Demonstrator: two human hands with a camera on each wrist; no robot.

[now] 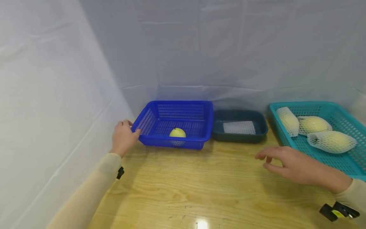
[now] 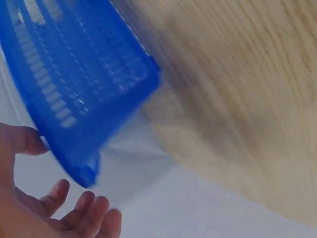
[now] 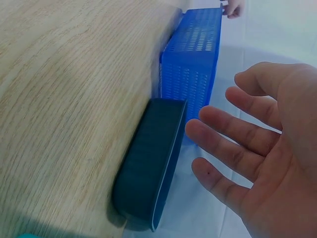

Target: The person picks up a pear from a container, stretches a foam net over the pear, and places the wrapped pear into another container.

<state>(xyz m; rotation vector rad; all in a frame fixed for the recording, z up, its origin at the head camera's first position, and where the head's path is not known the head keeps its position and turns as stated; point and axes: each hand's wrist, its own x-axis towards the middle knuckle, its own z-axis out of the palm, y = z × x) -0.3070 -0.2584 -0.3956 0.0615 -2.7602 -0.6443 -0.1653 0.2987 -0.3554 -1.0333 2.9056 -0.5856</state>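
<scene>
My left hand [image 1: 125, 136] is at the left rim of a blue plastic basket [image 1: 168, 143]. In the left wrist view its thumb [image 2: 29, 141] meets the rim, while the other fingers [image 2: 84, 208] are spread loosely outside it. Inside the basket sits one yellow pear [image 1: 177, 132], stem upward. Over the wood, in front of a teal basket [image 1: 323, 105], hovers my right hand [image 1: 294, 163]. Nothing is in it; its fingers [image 3: 233, 144] are relaxed and slightly bent.
A dark green tray [image 1: 237, 137] holding a white foam net [image 1: 239, 127] stands between the two baskets. Several net-wrapped pale yellow fruits [image 1: 333, 142] lie in the teal basket. White sheeting [image 1: 200, 47] hangs behind and at the left of the wooden table [image 1: 183, 181].
</scene>
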